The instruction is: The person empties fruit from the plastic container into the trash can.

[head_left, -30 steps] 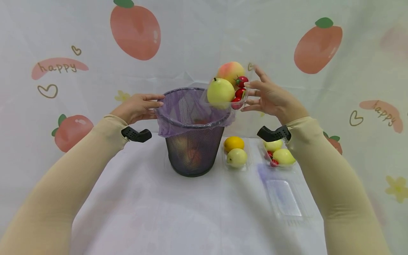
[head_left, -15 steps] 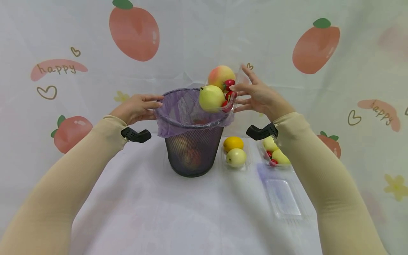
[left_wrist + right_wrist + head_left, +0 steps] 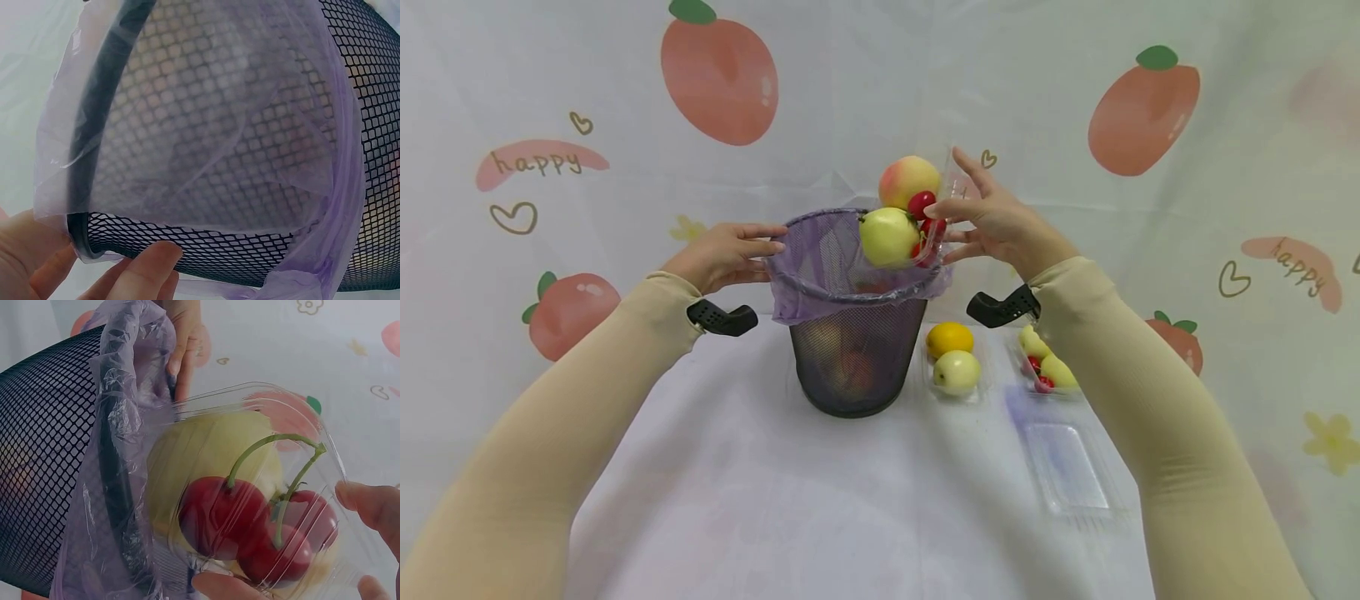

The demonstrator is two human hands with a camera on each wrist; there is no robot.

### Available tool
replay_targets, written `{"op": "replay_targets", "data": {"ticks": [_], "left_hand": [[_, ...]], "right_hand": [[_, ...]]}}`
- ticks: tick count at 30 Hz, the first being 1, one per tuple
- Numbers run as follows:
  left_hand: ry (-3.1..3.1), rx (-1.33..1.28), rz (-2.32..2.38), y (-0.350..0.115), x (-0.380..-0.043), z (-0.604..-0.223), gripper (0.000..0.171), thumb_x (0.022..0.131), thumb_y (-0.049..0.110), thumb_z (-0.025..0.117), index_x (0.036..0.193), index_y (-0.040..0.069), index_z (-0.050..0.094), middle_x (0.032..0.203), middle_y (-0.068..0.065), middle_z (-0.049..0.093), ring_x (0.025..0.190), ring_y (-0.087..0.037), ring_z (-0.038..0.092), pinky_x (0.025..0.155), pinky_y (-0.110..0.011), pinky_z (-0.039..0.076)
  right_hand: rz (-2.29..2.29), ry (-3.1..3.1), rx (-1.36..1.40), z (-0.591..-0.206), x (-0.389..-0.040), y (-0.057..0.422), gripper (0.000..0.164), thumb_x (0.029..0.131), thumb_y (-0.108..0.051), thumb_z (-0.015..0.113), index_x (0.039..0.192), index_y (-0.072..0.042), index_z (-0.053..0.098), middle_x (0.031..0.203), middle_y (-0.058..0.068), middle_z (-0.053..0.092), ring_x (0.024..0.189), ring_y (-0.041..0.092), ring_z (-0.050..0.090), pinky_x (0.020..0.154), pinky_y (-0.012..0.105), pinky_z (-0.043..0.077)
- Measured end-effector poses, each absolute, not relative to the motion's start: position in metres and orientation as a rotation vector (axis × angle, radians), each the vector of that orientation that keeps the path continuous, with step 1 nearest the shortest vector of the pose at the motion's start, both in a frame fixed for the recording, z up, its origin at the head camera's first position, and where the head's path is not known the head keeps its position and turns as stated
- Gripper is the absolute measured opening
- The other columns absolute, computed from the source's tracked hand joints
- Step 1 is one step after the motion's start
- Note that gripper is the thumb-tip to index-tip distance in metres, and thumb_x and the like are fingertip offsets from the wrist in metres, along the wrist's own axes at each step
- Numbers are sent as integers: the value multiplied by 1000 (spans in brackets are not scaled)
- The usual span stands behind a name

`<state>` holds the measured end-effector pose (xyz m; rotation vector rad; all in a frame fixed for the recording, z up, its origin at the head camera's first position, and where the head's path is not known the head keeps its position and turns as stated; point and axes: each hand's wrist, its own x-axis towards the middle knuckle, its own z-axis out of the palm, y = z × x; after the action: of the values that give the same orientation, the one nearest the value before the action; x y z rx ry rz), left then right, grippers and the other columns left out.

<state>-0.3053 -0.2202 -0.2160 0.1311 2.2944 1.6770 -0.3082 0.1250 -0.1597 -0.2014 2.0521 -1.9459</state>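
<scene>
Clear container (image 3: 951,187) is hanging tilted over mesh bin (image 3: 859,360), right hand (image 3: 1003,229) gripping its outer end; left hand (image 3: 718,254) isn't clamping, just resting straight fingers (image 3: 763,247) against the left rim (image 3: 777,265), probably bracing it.

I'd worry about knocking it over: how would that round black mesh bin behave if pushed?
The round black mesh bin might tip if pushed high, since it narrows downward. Reddish shapes seen low inside could steady it. Its thin, wrinkled purple plastic liner would likely crumple easily.
</scene>
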Motion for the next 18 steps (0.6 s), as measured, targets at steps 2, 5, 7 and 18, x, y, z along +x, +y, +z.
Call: {"op": "replay_targets", "data": {"ticks": [2, 5, 7, 18], "left_hand": [[2301, 126, 1672, -220, -305, -216, 56, 100, 19, 54, 152, 13, 33, 158, -12, 25, 90, -2, 61, 85, -21, 55], [2306, 122, 1671, -221, -305, -217, 55, 101, 19, 53, 152, 13, 33, 158, -12, 25, 89, -2, 61, 84, -20, 55], [2316, 122, 1662, -221, -306, -217, 56, 101, 20, 53, 152, 13, 33, 158, -12, 25, 90, -2, 61, 84, -21, 55], [2312, 127, 1670, -223, -305, -216, 56, 101, 19, 53, 152, 13, 33, 158, -12, 25, 91, -2, 61, 85, -21, 55]], "right_hand": [[-1944, 2054, -205, -159, -308, 123, 90, 92, -6, 65, 147, -58, 17, 162, -6, -4, 128, 44, 41, 70, 43, 61], [-1944, 2058, -206, -159, -307, 120, 91, 91, -5, 65, 147, -58, 17, 162, -7, -5, 130, 45, 40, 71, 44, 60], [-1943, 2062, -201, -158, -307, 119, 91, 90, -5, 66, 146, -59, 19, 162, -7, -5, 132, 45, 39, 72, 45, 60], [-1886, 2140, -220, -154, -309, 111, 92, 90, -5, 67, 145, -61, 19, 162, -6, 0, 115, 37, 56, 68, 39, 61]]}}
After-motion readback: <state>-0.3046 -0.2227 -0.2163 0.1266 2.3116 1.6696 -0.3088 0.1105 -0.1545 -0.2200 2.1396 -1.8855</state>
